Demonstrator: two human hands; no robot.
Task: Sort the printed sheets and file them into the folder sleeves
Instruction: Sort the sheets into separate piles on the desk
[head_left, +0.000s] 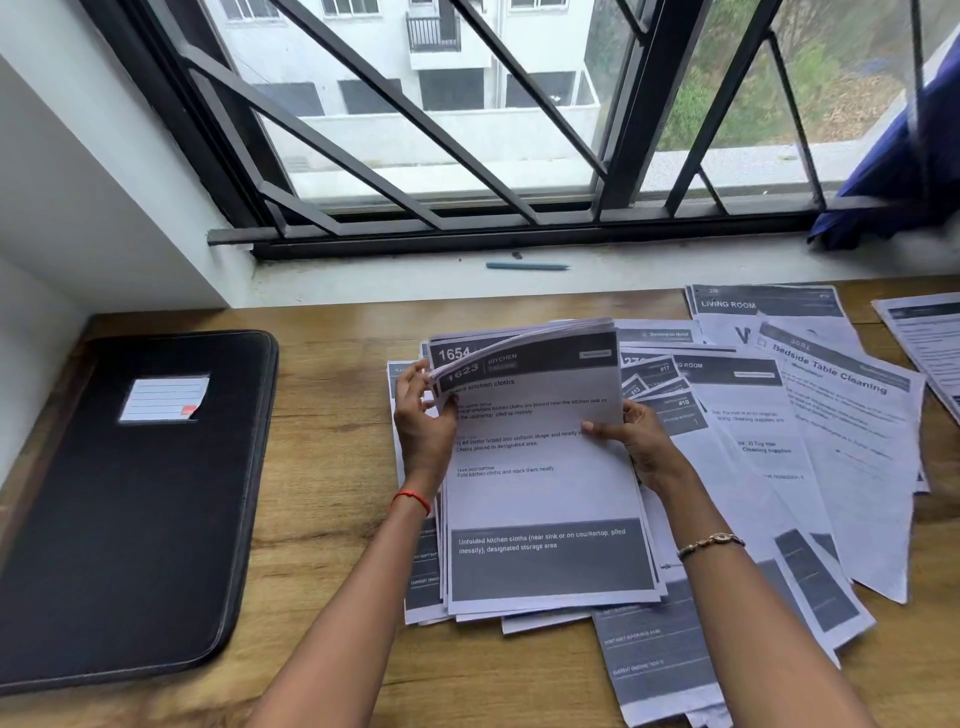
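the left hand (423, 415) grips the left edge of the stack (545, 499). its thumb is tucked under the top corners, so the upper sheets curl up and the headers beneath show: 1654 and 1623, both marked kitchen. that lift looks meant for reading numbers and rooms without pulling any page out. the right hand (631, 439) pinches the stack's right edge, thumb on top and fingers underneath. this keeps the pages square while the other side is fanned. the stack's lower end seems to rest on other paper on the tabletop (332, 467), right in front of the person, so the wood takes the weight and the hands only steer.

to the right, the loose sheets (831, 415) lie overlapped in a spread, with titles such as living room and bedside table cleaning in view. fanned like that, each header can be read at a glance, and i judge them unsorted or only partly grouped.

the folder (130, 493) lies flat and closed on the left, well apart from the paper, with its label (163, 399) facing up. no sleeve is exposed, so filing has not begun and the work is at the sorting step. a pen (527, 266) lies on the sill (415, 280) beyond.
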